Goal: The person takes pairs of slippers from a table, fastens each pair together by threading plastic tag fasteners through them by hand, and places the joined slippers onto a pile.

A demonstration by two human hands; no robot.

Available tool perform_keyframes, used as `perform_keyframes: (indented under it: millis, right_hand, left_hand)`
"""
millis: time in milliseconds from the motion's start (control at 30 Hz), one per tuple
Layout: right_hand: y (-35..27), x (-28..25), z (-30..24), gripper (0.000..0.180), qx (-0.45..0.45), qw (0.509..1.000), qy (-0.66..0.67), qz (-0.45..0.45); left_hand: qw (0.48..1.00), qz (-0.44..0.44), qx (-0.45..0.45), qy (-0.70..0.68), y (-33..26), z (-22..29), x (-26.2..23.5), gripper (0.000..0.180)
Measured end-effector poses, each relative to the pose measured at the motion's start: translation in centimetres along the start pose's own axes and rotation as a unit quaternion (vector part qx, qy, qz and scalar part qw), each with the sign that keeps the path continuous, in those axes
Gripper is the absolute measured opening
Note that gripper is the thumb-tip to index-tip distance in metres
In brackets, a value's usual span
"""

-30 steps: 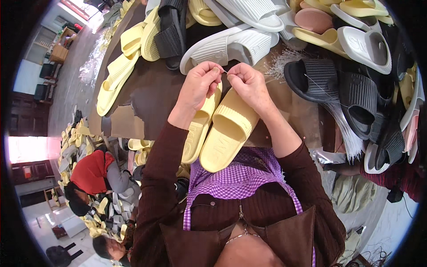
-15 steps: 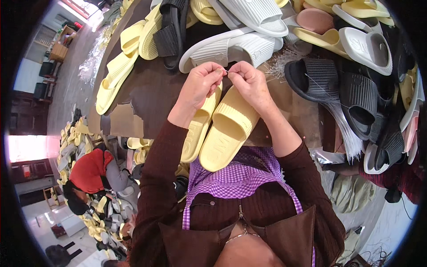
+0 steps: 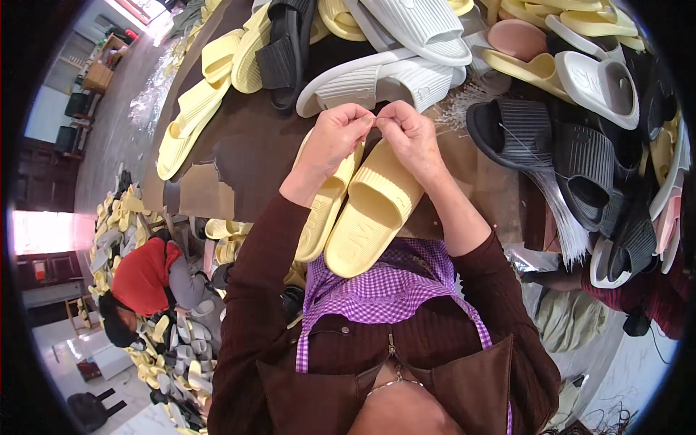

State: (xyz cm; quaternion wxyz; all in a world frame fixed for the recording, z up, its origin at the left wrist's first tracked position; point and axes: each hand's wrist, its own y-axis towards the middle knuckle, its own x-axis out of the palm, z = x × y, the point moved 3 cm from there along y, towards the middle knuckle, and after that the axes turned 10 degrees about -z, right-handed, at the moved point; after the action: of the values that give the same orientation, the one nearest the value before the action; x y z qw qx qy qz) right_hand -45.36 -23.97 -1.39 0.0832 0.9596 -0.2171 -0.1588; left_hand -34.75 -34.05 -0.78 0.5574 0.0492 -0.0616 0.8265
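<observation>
— Moved since the earlier frame: left hand (image 3: 330, 145), drawn closer to right hand (image 3: 411, 141); fingertips now all but meeting. How are the hands listed?

— Each as closed in a thumb-and-forefinger pinch, apparently on a fine pale strand (image 3: 375, 119), barely made out between the tips.

— And the pair of yellow slippers (image 3: 366, 232)?

— Entered just below the hands, side by side, heels over the purple checked apron (image 3: 377, 301). Whether any weight is borne by the table (image 3: 254, 152) cannot be told.

— Handling notes?

— Strand best pinched close to the fingertips, wrists kept steady, tension applied evenly; by judgement, grip could be lost through a sharp tug.

— Neighbouring stock?

— Grey slippers (image 3: 348, 88), just beyond the hands; black slippers (image 3: 523, 132) and a bundle of white strands (image 3: 558, 210), to the right, best left undisturbed by the elbow.
</observation>
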Motion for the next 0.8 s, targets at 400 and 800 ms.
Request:
perform_keyframes:
  millis: [400, 800]
  right_hand:
    - [-2.7, -4.7, -4.0, 0.016, -0.149, 0.944, -0.274, 0.107]
    - [-17.2, -1.5, -3.4, 0.032, 0.251, 0.94, 0.064, -0.223]
  left_hand:
    - [0.874, 0.157, 0.153, 0.433, -7.3, 3.9, -4.2, 0.023]
    - [0.993, 0.093, -0.065, -0.034, -19.5, -3.2, 0.4, 0.053]
